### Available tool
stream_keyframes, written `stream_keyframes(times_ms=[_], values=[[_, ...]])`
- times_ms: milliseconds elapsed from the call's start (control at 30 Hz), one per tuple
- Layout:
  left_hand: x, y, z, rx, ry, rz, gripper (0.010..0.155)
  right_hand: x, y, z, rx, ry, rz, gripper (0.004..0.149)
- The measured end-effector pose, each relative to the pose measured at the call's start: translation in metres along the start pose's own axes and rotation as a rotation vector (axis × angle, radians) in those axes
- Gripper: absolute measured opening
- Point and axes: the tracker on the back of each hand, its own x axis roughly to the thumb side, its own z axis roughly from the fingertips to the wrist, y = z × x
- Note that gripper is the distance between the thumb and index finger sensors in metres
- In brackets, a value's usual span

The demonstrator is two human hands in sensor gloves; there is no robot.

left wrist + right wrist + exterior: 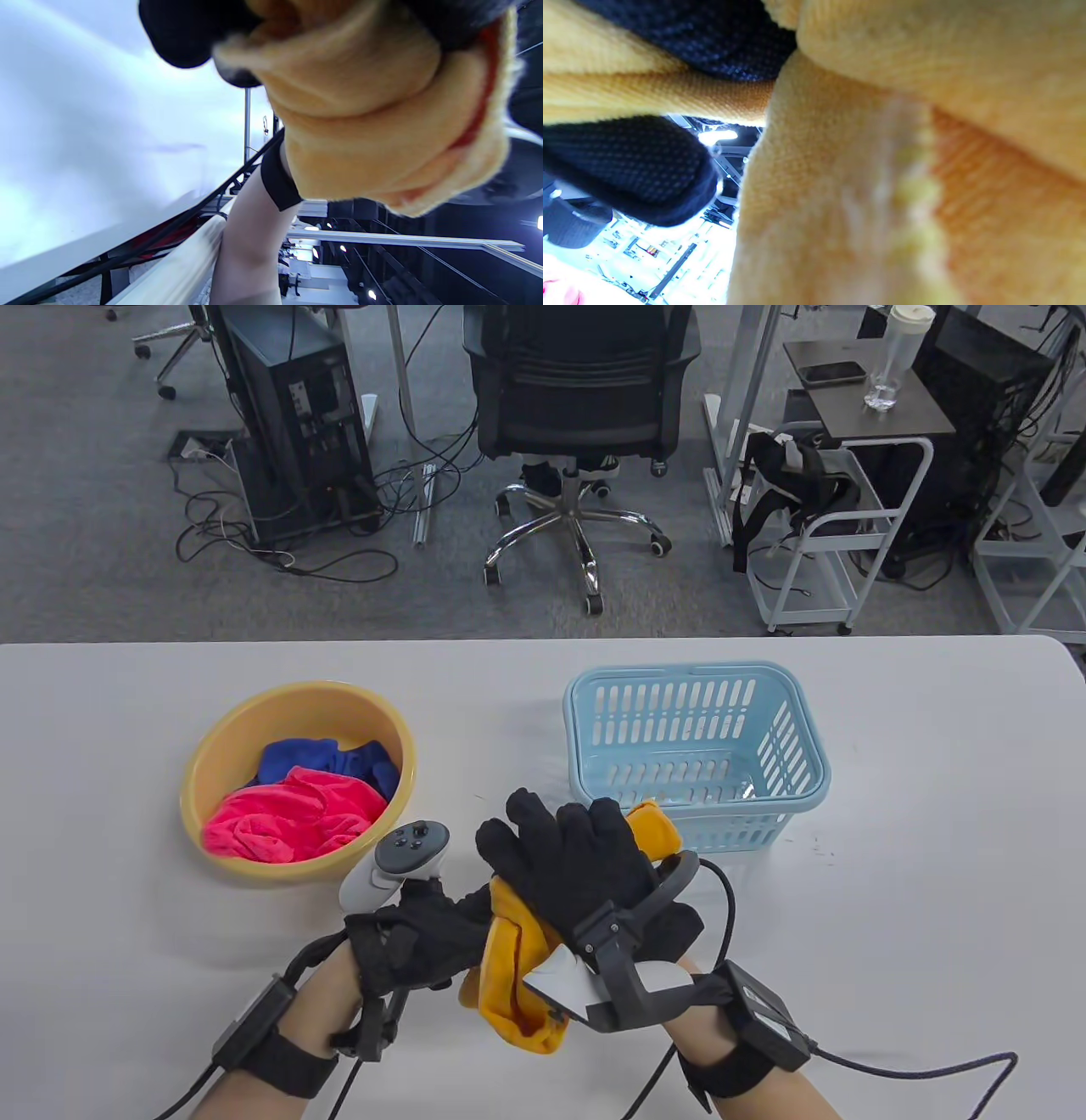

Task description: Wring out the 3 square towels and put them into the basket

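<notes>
Both gloved hands hold a twisted yellow towel (pixel 515 976) above the table's front middle. My right hand (pixel 567 848) grips its upper end, fingers curled over it; the towel's tip (pixel 655 824) pokes out by the basket. My left hand (pixel 441 929) grips the lower part from the left. The yellow towel (pixel 382 127) fills the left wrist view, and the same yellow towel (pixel 882 190) fills the right wrist view. A pink towel (pixel 288 814) and a blue towel (pixel 327 759) lie in the yellow bowl (pixel 212 746). The light blue basket (pixel 797 729) stands empty at right.
The white table (pixel 933 899) spreads to both sides. A cable (pixel 916 1065) trails from my right wrist across the front right. Beyond the far edge are an office chair (pixel 577 415), a computer tower (pixel 297 415) and a white cart (pixel 831 543).
</notes>
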Motion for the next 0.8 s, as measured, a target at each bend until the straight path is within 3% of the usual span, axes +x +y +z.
stream_keyframes(times_ms=[67,133,267,333,400,533,600,633,733,800], values=[[0.003,0.0,0.002,0.048,0.066,-0.079,0.085,-0.003,-0.003,0.0,-0.004,0.008,-0.035,0.044],[0.011,0.004,0.012,0.186,0.145,-0.247,0.069,-0.007,-0.004,0.0,0.003,0.02,-0.077,0.044],[0.042,0.015,0.046,0.645,0.301,-0.687,0.058,-0.021,0.007,0.001,0.061,0.09,-0.137,0.044],[0.061,0.014,0.062,0.906,0.346,-0.966,0.057,-0.031,0.024,0.001,0.207,0.154,-0.197,0.046],[0.069,0.009,0.067,1.084,0.326,-1.187,0.057,-0.038,0.045,0.005,0.379,0.231,-0.428,0.05],[0.07,-0.009,0.062,1.239,0.174,-1.439,0.056,-0.049,0.081,0.017,0.55,0.455,-1.14,0.05],[0.075,-0.021,0.062,1.312,0.046,-1.511,0.055,-0.049,0.099,0.025,0.583,0.541,-1.604,0.051],[0.076,-0.025,0.062,1.32,0.008,-1.541,0.055,-0.047,0.103,0.026,0.615,0.545,-1.708,0.051],[0.079,-0.039,0.06,1.315,-0.066,-1.736,0.054,-0.027,0.113,0.029,0.832,0.319,-2.045,0.052],[0.08,-0.044,0.059,1.291,-0.133,-1.765,0.054,-0.016,0.115,0.029,0.876,0.208,-2.167,0.052]])
